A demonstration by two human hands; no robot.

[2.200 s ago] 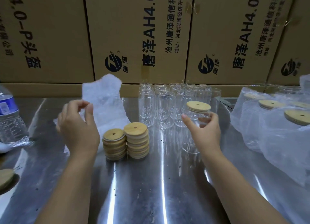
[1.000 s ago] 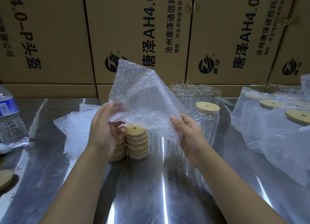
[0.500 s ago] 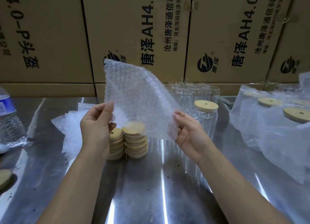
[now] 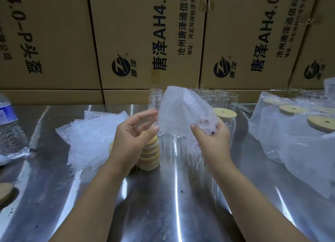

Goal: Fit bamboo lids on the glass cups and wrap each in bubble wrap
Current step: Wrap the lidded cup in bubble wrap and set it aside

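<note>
The right hand [image 4: 212, 135] holds a bubble wrap sheet [image 4: 183, 113], thin, cloudy and crumpled, with the thumb on top and the fingers curled below it. The left hand [image 4: 132, 133] is open with loose fingers, just beside the sheet's left edge; whether it touches, I cannot tell. The sheet partly hides the lidded glass cup [image 4: 224, 114] behind it. A stack of round bamboo lids [image 4: 150, 156] stands below the left hand, on the shiny steel table [image 4: 163, 205]. A pile of bubble wrap [image 4: 94, 133] lies to its left, and wrapped cups [image 4: 293, 133] are at the right.
</note>
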